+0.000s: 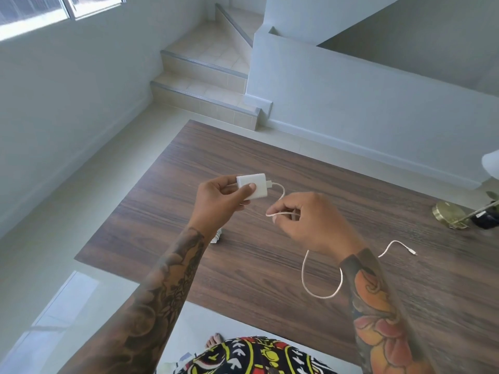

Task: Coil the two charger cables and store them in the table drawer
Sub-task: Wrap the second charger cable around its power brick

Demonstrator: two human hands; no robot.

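My left hand (221,201) holds a white charger block (255,186) above the dark wooden table (189,157). A white cable (321,290) runs from the block's right end in a short arc to my right hand (310,225), which pinches it between thumb and fingers. Below that hand the cable hangs in a loop, passes behind my right forearm and ends with its plug (411,252) lying on the table to the right. A second white object (217,237), partly hidden behind my left wrist, lies on the table. No drawer is visible.
A brass lamp base (449,214) and a dark object (486,218) stand at the table's right edge. Tiled stairs (205,85) and a white half wall (351,98) lie beyond the table. My bare foot (214,341) shows on the floor below.
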